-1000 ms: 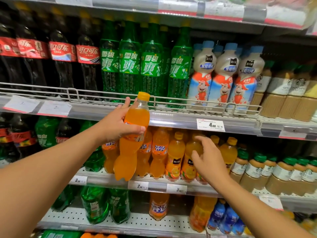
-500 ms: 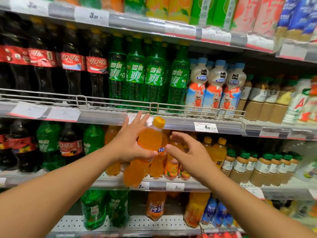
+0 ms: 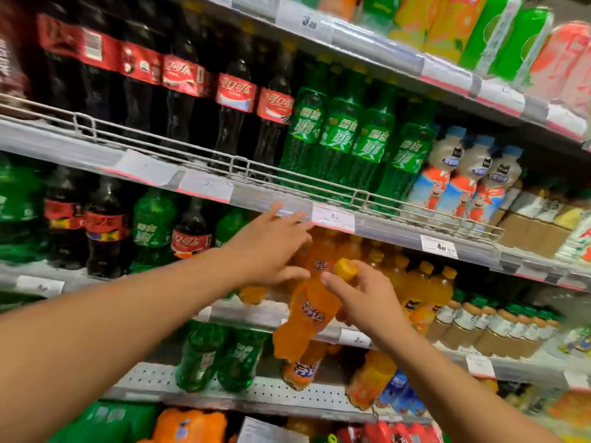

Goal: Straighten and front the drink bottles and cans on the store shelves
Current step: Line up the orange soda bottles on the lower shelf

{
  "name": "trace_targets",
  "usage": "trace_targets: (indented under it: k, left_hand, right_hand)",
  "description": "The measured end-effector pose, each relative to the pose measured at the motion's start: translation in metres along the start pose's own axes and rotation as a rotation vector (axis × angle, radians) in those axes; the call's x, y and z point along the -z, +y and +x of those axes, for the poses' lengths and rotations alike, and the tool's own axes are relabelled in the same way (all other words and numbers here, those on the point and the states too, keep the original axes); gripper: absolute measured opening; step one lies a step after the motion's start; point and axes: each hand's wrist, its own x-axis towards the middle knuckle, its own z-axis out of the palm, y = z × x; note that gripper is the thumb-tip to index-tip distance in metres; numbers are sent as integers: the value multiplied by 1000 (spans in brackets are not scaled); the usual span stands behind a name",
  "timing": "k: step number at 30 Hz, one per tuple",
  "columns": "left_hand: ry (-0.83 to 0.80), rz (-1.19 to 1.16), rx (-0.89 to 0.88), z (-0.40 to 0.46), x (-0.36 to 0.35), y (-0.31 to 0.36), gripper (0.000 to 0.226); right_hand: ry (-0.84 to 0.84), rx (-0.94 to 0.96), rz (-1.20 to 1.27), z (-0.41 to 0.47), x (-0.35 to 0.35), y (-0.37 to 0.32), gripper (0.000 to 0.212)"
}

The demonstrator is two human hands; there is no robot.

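One orange bottle (image 3: 308, 318) in right hand (image 3: 364, 302)

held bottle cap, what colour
Yellow-orange cap, on the orange bottle in the right hand; head view.

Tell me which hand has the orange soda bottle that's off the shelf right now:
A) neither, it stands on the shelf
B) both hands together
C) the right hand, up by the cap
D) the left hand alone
C: the right hand has its grip around the neck of the tilted orange soda bottle, just under the yellow cap, while the left hand reaches open toward the shelved bottles behind it.
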Motion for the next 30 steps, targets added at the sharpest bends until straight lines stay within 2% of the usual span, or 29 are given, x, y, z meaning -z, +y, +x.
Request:
trace_targets:
  k: [2,3,7,9,16,22,26,30]
  left_hand:
    - [171,157,34,-3,12,-33,49]
    - [182,204,62,-6,13,-49,47]
    - [-59,284,182,-23,-11,-83,86]
    - [-67,280,208,-26,-23,-85,95]
    - [-65,232,255,-23,-29,-83,102]
    - [-43,197,269,-21,-30,-81,98]
    - [-23,194,278,-21,-32,-80,97]
    - [-13,200,290,-20,-36,-80,97]
  right_hand:
    - [48,4,-51,5,-7,4,36]
    - [70,6,-67,8,-10,6,35]
    - [132,27,-75,27,-21,6,34]
    - [140,53,-105,38,-29,6,32]
    - [146,5,-109,66,-60,22,41]
    - [171,23,-212,91,-74,25,33]
    - [120,-73,-311,113,-75,28,41]
    - [82,-132,-288,133,-73,33,47]
